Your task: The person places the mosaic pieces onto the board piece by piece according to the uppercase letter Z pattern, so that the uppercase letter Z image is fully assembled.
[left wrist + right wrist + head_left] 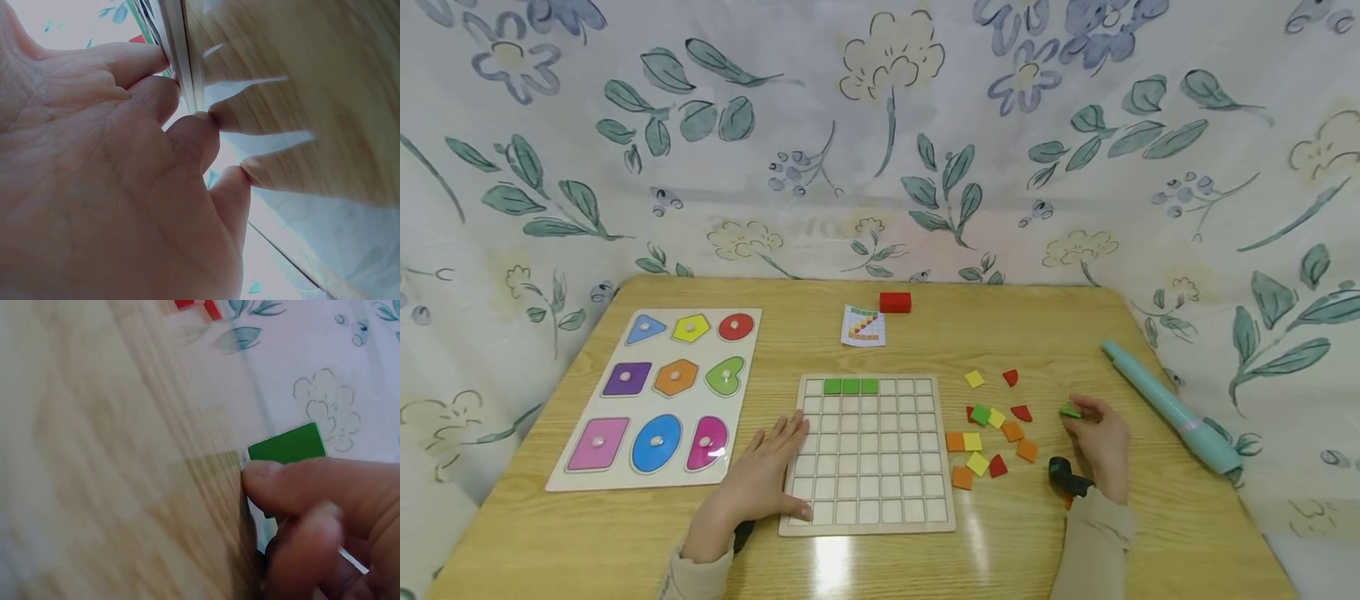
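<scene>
Left side: my left hand (756, 479) lay at the left edge of the grid board (869, 487), fingers released and spread, thumb over the board near its lower left corner. Right side: my right hand (1101, 437) was grasping a green tile (287, 444) between thumb and fingers, over the right part of the worktop (1015, 542). The right wrist view showed the tile's flat face projecting past my thumb; its height above the wood I could not tell.

Grid board: flat, with three green squares (851, 386) in the top row, second to fourth cells from the left. Between board and right hand: scattered yellow squares (977, 464), orange squares (1027, 451), red wedges (997, 466) and one loose green square (981, 415), which partly covered a red piece.

Surroundings: a picture card (863, 326) lay beyond the board, just beside a red block (895, 302). A puzzle board (696, 404) with nine knobbed shapes lay to the left; a teal wand-like object (1172, 406) lay slantwise at far right.
</scene>
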Available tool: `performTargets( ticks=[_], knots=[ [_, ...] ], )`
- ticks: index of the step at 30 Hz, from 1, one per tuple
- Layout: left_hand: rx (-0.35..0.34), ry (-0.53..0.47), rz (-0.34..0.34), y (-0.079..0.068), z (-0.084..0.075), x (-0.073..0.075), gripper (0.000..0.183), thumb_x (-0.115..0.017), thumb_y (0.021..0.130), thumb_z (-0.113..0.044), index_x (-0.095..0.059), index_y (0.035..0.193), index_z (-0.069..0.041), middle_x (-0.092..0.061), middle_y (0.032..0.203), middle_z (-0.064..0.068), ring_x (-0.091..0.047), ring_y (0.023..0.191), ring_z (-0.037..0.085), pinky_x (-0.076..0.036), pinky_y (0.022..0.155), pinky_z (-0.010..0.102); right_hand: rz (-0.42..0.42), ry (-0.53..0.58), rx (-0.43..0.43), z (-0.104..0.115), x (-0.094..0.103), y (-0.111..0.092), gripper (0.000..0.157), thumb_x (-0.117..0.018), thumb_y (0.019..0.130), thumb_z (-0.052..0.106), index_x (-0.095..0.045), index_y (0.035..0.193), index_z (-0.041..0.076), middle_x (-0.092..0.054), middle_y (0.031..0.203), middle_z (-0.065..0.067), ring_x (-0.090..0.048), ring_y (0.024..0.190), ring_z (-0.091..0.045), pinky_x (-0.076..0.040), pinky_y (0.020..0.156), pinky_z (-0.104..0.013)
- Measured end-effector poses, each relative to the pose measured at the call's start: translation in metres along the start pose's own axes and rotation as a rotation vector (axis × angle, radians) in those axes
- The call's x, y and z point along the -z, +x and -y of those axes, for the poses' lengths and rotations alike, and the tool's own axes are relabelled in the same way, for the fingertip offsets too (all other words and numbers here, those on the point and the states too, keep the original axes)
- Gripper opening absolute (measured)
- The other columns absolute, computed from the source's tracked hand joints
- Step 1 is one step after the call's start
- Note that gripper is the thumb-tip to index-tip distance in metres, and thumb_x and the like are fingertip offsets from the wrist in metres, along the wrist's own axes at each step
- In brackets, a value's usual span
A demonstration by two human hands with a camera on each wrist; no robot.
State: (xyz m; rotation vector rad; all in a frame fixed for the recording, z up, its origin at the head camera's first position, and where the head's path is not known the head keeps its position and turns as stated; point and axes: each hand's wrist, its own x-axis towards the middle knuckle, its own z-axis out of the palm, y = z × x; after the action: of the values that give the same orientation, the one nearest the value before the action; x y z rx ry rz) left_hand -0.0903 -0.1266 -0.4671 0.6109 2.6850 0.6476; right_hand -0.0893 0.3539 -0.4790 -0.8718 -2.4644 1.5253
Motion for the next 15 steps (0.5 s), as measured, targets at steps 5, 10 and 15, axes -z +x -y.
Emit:
performTargets(
  ticks=[5,10,15],
  knots=[
    [0.0,-0.002,-0.007,-0.001,0.001,0.0,0.125,-0.088,0.055,-0.05,-0.025,0.152,-0.002,-0.018,0.162,0.013,-0.015,0.149,0.039,-0.011,0.12,0.061,0.026,0.107,-0.003,0.011,-0.01,0.0,0.036,-0.062,0.093,0.008,-0.057,0.126,-0.003,-0.059,0.081,0.017,-0.059,0.065,0.004,-0.056,0.059,-0.016],
    [-0.001,-0.004,-0.013,-0.002,0.001,0.001,0.125,-0.088,0.055,-0.049,-0.026,0.152,-0.001,-0.019,0.162,0.014,-0.016,0.149,0.039,-0.012,0.12,0.061,0.146,0.165,0.035,0.04,-0.045,-0.004,0.034,-0.06,0.096,0.015,-0.059,0.126,-0.002,-0.066,0.081,0.009,-0.063,0.064,-0.003,-0.057,0.061,-0.02],
    [-0.013,-0.007,-0.011,-0.002,0.0,0.001,0.125,-0.088,0.055,-0.05,-0.027,0.152,-0.001,-0.02,0.161,0.015,-0.016,0.149,0.04,-0.012,0.119,0.061,0.343,0.103,0.174,0.079,-0.096,-0.009,0.028,-0.062,0.095,0.015,-0.066,0.117,-0.002,-0.07,0.091,-0.012,-0.06,0.064,-0.012,-0.052,0.059,-0.022]
  ],
)
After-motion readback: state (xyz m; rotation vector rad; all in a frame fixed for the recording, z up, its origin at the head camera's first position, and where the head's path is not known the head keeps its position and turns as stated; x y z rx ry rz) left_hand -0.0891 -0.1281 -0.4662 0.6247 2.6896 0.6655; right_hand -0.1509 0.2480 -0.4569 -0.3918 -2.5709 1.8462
